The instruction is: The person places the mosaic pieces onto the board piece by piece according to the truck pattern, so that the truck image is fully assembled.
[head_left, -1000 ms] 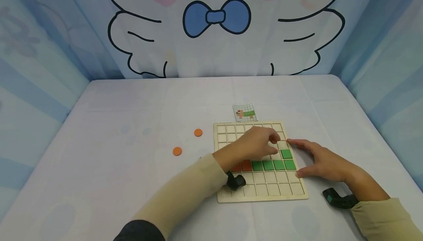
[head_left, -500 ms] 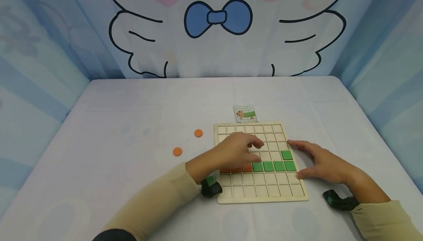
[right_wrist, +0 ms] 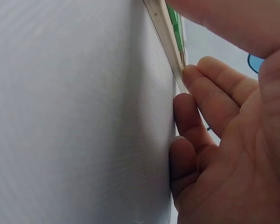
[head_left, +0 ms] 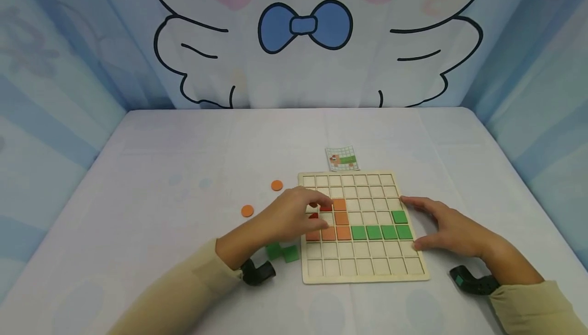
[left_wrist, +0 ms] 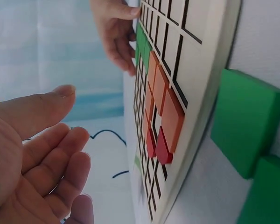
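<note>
A wooden grid board [head_left: 367, 266] lies in the middle of the table. Green tiles [head_left: 373, 232] and orange tiles [head_left: 341, 218] fill one row, with a single green tile [head_left: 399, 217] above its right end. Two small red pieces [left_wrist: 163, 147] sit among the orange ones. Over the board's left side hovers my left hand [head_left: 287, 215], thumb and fingers apart, holding nothing. My right hand [head_left: 452, 228] rests on the table at the right, its thumb and fingertips against the board's edge.
Green tiles [head_left: 290, 254] lie loose just left of the board, partly behind the left wrist. Two orange discs, one nearer [head_left: 247, 211] and one farther [head_left: 276, 185], are farther left. A picture card [head_left: 342, 159] lies beyond the board's far edge.
The left hand has moved from the board's right part to its left side, uncovering orange and red pieces and the loose green tiles. My right hand has stayed in place.
</note>
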`<move>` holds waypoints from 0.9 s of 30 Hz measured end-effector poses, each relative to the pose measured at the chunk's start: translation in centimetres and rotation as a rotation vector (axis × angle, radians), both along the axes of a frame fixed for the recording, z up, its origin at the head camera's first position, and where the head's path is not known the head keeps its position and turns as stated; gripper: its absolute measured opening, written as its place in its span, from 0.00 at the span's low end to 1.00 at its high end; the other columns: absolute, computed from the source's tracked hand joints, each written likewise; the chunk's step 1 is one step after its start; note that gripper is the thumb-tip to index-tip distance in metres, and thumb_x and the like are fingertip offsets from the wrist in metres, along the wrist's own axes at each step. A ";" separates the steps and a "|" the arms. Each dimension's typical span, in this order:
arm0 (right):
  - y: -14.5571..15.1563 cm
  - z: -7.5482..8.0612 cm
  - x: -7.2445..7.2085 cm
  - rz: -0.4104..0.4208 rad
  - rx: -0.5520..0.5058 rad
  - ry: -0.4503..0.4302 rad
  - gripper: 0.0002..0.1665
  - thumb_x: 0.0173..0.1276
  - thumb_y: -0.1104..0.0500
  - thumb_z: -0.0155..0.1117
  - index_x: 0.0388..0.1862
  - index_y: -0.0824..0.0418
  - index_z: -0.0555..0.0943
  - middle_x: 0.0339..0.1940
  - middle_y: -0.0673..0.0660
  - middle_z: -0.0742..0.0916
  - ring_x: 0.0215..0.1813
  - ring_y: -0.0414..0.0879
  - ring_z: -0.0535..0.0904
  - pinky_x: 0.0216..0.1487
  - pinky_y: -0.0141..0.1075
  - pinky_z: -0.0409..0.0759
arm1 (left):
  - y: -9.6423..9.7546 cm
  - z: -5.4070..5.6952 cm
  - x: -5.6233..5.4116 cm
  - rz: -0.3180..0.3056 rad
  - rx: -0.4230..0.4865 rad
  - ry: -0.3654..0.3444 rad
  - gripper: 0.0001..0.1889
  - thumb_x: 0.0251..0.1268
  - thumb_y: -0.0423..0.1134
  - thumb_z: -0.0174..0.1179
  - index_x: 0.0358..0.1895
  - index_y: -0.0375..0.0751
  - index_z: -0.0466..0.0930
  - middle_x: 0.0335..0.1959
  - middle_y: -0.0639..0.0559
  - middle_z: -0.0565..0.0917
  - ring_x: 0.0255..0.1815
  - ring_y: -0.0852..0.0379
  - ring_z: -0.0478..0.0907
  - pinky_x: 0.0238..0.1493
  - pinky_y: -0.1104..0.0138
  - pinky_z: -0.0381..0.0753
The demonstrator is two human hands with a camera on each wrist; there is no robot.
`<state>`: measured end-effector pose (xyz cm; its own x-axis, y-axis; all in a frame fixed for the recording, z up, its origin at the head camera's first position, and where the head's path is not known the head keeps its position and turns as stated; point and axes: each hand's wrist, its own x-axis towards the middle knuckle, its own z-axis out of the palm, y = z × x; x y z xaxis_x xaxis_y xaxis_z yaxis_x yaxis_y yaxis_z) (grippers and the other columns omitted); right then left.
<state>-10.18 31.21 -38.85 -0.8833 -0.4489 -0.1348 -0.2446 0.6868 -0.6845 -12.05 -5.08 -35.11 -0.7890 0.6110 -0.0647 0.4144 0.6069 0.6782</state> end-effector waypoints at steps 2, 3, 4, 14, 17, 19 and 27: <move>0.0 0.0 0.0 0.004 0.002 0.000 0.55 0.55 0.48 0.80 0.76 0.64 0.63 0.73 0.67 0.68 0.73 0.66 0.60 0.59 0.18 0.52 | -0.6 -0.1 0.3 0.011 -0.005 -0.001 0.20 0.63 0.41 0.71 0.58 0.43 0.83 0.52 0.56 0.84 0.53 0.56 0.77 0.53 0.63 0.76; 0.0 -0.1 0.1 0.003 0.002 -0.001 0.55 0.55 0.48 0.80 0.76 0.64 0.63 0.73 0.67 0.69 0.73 0.66 0.60 0.59 0.17 0.52 | -1.0 -0.2 0.4 0.018 -0.013 0.002 0.20 0.62 0.41 0.71 0.58 0.43 0.83 0.52 0.56 0.84 0.53 0.56 0.77 0.53 0.63 0.76; 0.0 -0.1 0.1 0.001 0.002 -0.001 0.55 0.55 0.48 0.80 0.76 0.64 0.63 0.73 0.67 0.69 0.73 0.66 0.60 0.59 0.18 0.52 | -1.3 -0.2 0.7 0.031 -0.020 -0.004 0.20 0.62 0.41 0.71 0.58 0.43 0.83 0.51 0.56 0.84 0.53 0.56 0.77 0.53 0.62 0.77; 0.0 0.0 0.1 -0.012 0.013 -0.011 0.55 0.55 0.47 0.80 0.76 0.64 0.64 0.73 0.67 0.69 0.74 0.66 0.60 0.60 0.21 0.55 | -3.7 -1.3 2.2 0.077 -0.054 -0.038 0.19 0.60 0.39 0.72 0.56 0.43 0.84 0.49 0.58 0.84 0.53 0.55 0.76 0.52 0.60 0.77; 0.0 -0.1 0.1 -0.005 0.004 -0.003 0.55 0.55 0.48 0.80 0.76 0.64 0.64 0.73 0.67 0.69 0.73 0.66 0.60 0.59 0.18 0.53 | -4.2 -1.9 2.6 0.064 -0.066 -0.007 0.20 0.58 0.39 0.73 0.54 0.43 0.85 0.49 0.57 0.84 0.54 0.54 0.75 0.53 0.59 0.76; 0.0 -0.1 0.1 -0.003 0.002 -0.004 0.55 0.55 0.48 0.80 0.76 0.64 0.64 0.73 0.67 0.69 0.73 0.66 0.60 0.58 0.18 0.53 | -4.5 -2.2 2.9 0.050 -0.069 0.019 0.20 0.56 0.39 0.75 0.53 0.42 0.85 0.48 0.56 0.85 0.54 0.54 0.74 0.54 0.58 0.76; 0.0 0.1 0.0 -0.018 0.038 -0.002 0.55 0.54 0.48 0.80 0.76 0.64 0.64 0.73 0.67 0.69 0.73 0.65 0.61 0.65 0.36 0.60 | -5.3 -2.8 3.8 0.005 -0.106 0.080 0.22 0.51 0.40 0.77 0.51 0.41 0.86 0.46 0.56 0.85 0.51 0.54 0.74 0.52 0.58 0.74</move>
<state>-10.14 31.25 -38.77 -0.8909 -0.4278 -0.1526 -0.2312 0.7162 -0.6585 -8.28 -10.40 -37.95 -0.7972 0.6001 -0.0657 0.4614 0.6759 0.5747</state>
